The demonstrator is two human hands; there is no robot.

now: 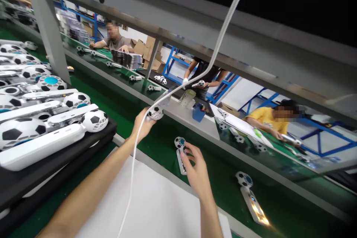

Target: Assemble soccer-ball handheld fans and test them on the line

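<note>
My left hand (141, 125) reaches over the green belt, fingers closed round a white device with a football-patterned head (155, 113); the rest of that device is hidden. Further right, my right hand (196, 165) has its thumb and bent fingers at the hinge and head of a second football-headed device (182, 161), its white handle pointing toward me. This one has a blue disc on its head and appears to lie on the belt. A third football-headed device (255, 206) rests on the belt to the right, with a bright glow along its handle.
A black tray (110, 134) on the left carries several stacked football-headed devices. A white sheet (156, 204) lies before me. A white cable (178, 87) hangs across the view beneath a grey frame (178, 39). Co-workers (267, 119) sit and stand across the line.
</note>
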